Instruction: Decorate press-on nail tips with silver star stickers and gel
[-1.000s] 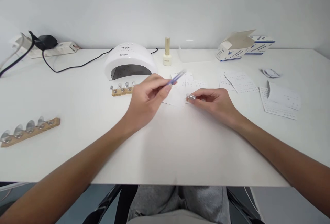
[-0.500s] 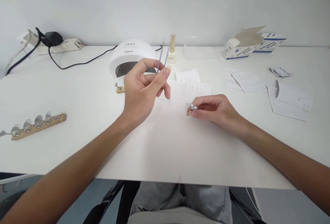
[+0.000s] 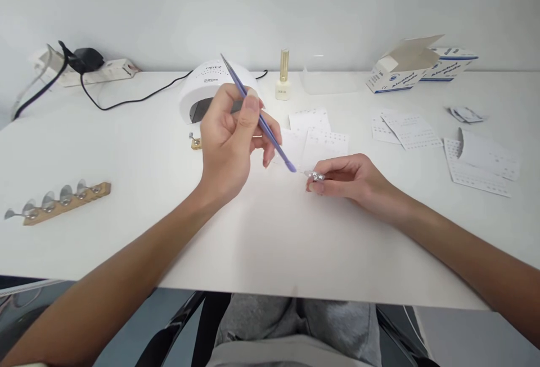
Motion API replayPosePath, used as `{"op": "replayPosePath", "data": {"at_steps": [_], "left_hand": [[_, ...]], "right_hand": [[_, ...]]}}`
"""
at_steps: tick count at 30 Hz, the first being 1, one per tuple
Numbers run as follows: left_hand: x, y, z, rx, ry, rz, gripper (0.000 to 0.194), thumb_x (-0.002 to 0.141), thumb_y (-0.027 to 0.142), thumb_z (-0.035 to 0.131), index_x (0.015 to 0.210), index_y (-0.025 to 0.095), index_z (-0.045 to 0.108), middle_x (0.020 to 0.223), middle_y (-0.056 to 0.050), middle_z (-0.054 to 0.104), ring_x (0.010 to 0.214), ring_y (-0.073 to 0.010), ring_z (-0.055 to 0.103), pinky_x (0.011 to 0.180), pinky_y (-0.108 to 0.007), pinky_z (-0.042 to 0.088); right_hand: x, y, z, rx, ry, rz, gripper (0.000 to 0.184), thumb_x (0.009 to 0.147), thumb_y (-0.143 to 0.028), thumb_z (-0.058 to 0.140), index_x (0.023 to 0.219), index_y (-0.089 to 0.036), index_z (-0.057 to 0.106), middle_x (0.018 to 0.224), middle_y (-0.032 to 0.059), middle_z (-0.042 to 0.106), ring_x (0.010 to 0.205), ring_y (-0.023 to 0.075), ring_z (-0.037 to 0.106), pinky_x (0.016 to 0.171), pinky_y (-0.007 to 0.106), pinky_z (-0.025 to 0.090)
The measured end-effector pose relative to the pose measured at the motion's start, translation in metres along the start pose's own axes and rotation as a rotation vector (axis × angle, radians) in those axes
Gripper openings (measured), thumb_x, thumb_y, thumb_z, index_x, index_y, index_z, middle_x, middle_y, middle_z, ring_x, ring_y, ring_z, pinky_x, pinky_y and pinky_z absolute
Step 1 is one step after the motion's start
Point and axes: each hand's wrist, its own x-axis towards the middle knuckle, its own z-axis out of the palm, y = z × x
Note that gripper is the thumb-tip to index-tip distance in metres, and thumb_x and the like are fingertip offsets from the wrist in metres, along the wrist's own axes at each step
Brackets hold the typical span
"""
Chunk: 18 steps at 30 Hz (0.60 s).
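Observation:
My left hand (image 3: 232,142) is closed around purple tweezers (image 3: 270,133), slanted across the fingers. Their pointed metal tip is up at the left, and the broad rounded end points down toward my right hand. Between the thumb and fingertips of my right hand (image 3: 350,178) is a false nail (image 3: 315,176), greyish and clear with white stars. The tweezers' rounded end is just left of this nail; a small gap seems to lie between them. White sticker sheets (image 3: 324,147) lie on the table behind both hands.
A white nail lamp (image 3: 194,88) stands behind my left hand, beside a gold-capped polish bottle (image 3: 283,88). At left, a wooden stand (image 3: 70,206) holds several clear nail tips. More sheets (image 3: 413,130) and alcohol pad boxes (image 3: 399,71) are at right. A power strip (image 3: 113,72) lies far left.
The tweezers have been turned in my left hand: their prongs pointed up before, and now the rounded end points down toward the nail. My right hand has stayed nearly still.

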Motion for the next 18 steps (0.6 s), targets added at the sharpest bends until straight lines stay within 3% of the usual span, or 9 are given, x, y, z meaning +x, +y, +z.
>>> {"op": "replayPosePath", "data": {"at_steps": [5, 11, 18], "left_hand": [[-0.007, -0.001, 0.007, -0.067, -0.09, 0.003, 0.02, 0.092, 0.04, 0.051, 0.086, 0.022, 0.045, 0.063, 0.002, 0.064, 0.05, -0.0122, 0.061, 0.042, -0.026, 0.043], [-0.007, 0.003, 0.008, -0.09, -0.052, -0.001, 0.019, 0.09, 0.036, 0.055, 0.083, 0.022, 0.046, 0.062, 0.001, 0.062, 0.057, -0.0152, 0.065, 0.043, -0.027, 0.045], [-0.009, 0.007, 0.011, -0.032, -0.045, -0.042, 0.021, 0.09, 0.039, 0.055, 0.084, 0.022, 0.044, 0.061, 0.003, 0.061, 0.051, -0.0133, 0.062, 0.043, -0.026, 0.046]], "right_hand": [[-0.001, -0.001, 0.0, -0.022, -0.007, 0.006, 0.008, 0.069, -0.021, 0.078, 0.076, -0.022, 0.074, 0.083, -0.0006, 0.07, 0.083, 0.0144, 0.063, 0.079, 0.026, 0.047], [-0.002, -0.001, 0.001, -0.062, 0.003, 0.02, 0.011, 0.068, -0.027, 0.079, 0.076, -0.022, 0.073, 0.084, 0.0004, 0.07, 0.083, 0.017, 0.064, 0.076, 0.029, 0.048], [-0.001, 0.0, 0.001, -0.077, 0.009, 0.017, 0.012, 0.068, -0.029, 0.079, 0.077, -0.023, 0.074, 0.081, 0.0006, 0.069, 0.082, 0.0169, 0.063, 0.076, 0.028, 0.047]]}}
